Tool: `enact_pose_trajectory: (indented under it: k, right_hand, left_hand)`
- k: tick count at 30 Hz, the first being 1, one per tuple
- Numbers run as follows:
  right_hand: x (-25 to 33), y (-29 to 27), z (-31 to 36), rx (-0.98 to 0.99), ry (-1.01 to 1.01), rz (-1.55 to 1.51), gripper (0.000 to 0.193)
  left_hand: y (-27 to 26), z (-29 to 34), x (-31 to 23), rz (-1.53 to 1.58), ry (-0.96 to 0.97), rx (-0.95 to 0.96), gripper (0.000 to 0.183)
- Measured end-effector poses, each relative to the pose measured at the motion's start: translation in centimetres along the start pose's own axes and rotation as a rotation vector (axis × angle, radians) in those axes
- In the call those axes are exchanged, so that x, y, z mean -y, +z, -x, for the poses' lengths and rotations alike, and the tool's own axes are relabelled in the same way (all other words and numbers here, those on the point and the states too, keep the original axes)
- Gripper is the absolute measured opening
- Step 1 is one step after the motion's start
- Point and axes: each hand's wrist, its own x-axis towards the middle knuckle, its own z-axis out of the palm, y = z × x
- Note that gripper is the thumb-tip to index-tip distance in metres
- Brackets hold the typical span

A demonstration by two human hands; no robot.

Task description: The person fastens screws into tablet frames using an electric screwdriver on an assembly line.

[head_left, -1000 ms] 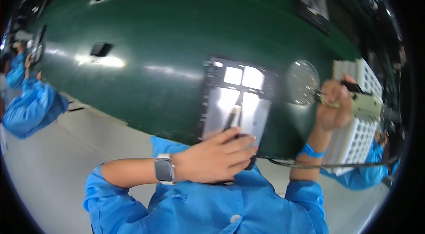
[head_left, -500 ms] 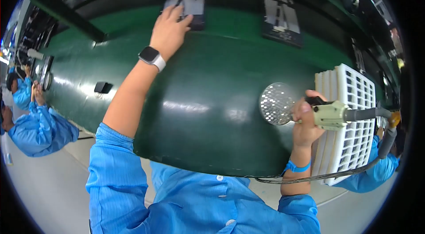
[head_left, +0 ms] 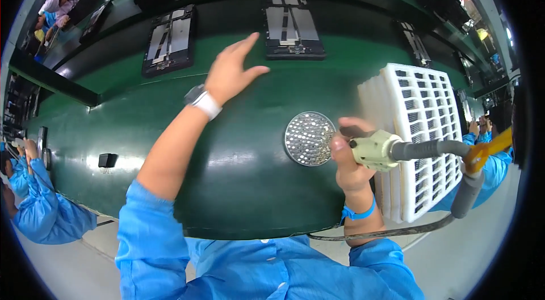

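Observation:
My left hand [head_left: 231, 74], wearing a wristwatch, hangs over the green bench with fingers stretched and thumb apart, holding nothing. Just right of its fingertips lies an opened flat tablet-like device [head_left: 292, 27], its pale battery panels showing. A similar opened device [head_left: 170, 42] lies farther left. In my right hand [head_left: 349, 166] is a pale green electric screwdriver [head_left: 374, 151] with a black lever and grey cable. My fingers wrap round it; its tip is hidden. Close by on the left is a round dish [head_left: 309, 138] of small shiny pieces, perhaps screws.
A stack of white grid trays [head_left: 426, 135] stands right of my right hand. Another opened device [head_left: 414, 44] lies at the far right. A small black block [head_left: 108, 160] sits on the left of the bench. Co-workers in blue sit at both sides. A dark post [head_left: 54, 78] rises at left.
My left hand has left the left-hand device and moved right, near the middle one. The whole view has turned right. My right hand keeps its hold on the screwdriver.

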Motion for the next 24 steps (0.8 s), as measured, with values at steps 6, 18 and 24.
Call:
enact_pose_trajectory:
  k: [6,18,24]
  right_hand:
    - [-1.4,0.4,-0.9,-0.116,0.015,-0.037,0.033]
    - [-1.4,1.8,-1.1,-0.062,0.1,-0.363,0.018]
    - [-2.6,2.8,-1.3,-0.067,0.168,-0.352,0.021]
  left_hand:
    - [6.9,-5.9,3.0,0.066,-0.146,-0.18,0.058]
    - [-5.4,9.1,-2.6,0.926,-0.764,-0.317,0.034]
    - [-12.3,20.6,-9.3,0.798,-0.875,-0.069,0.042]
